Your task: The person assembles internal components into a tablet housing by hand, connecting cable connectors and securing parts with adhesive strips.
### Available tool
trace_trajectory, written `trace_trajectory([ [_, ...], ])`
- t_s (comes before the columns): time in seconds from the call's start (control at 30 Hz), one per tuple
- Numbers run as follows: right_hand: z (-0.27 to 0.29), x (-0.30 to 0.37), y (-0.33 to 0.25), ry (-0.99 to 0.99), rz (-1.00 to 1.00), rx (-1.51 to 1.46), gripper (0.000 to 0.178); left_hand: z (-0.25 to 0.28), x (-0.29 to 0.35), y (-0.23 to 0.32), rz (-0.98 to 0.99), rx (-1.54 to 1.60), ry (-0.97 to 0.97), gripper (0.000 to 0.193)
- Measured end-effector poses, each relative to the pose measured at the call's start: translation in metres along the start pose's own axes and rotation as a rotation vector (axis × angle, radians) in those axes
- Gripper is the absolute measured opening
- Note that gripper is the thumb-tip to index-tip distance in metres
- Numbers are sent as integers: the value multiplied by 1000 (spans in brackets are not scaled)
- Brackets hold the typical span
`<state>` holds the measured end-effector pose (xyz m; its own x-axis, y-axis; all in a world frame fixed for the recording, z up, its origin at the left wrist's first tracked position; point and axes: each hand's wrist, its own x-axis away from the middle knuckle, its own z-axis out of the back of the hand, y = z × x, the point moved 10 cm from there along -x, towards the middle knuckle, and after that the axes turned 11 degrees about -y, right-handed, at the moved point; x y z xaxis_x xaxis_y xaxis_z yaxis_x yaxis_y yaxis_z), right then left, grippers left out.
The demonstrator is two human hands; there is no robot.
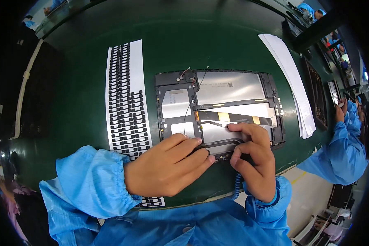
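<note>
An opened flat electronic device, like a tablet with its back off, (233, 88) lies in front of me, with a black frame, silver metal panels and ribbon cables. My left hand (168, 166) rests on its lower left part, palm down, fingers spread toward the near edge. My right hand (254, 158) is over its lower right part, index finger reaching in and thumb apart from it. That index fingertip meets a thin dark bent strip (212, 123). Beside the fingers of both hands runs a black curved band (221, 143). What lies beneath the left fingers is hidden.
Left of the device lies a white sheet (136, 61) with rows of small black pieces. White paper strips (289, 78) and a dark tray (314, 94) are at the right. A blue coiled cord (237, 186) hangs by my right wrist. Another person's blue sleeve (342, 151) is farther right.
</note>
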<state>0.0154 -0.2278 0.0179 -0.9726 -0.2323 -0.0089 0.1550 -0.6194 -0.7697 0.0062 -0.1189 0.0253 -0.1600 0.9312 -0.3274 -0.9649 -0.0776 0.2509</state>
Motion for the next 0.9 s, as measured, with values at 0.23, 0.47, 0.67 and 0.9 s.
trace_trajectory([
  [0.23, -1, 4, 3, 67, -16, -5, 6, -1, 2, 0, 25, -19, 1, 30],
  [0.47, 0, 4, 3, 96, 0, -1, 7, 0, 1, 1, 29, -16, -3, 30],
  [0.67, 1, 5, 3, 102, 13, -4, 6, -2, 1, 2, 24, -40, -12, 30],
  [0.9, 0, 4, 1, 94, 19, 23, 6, -2, 0, 2, 41, -42, -28, 29],
])
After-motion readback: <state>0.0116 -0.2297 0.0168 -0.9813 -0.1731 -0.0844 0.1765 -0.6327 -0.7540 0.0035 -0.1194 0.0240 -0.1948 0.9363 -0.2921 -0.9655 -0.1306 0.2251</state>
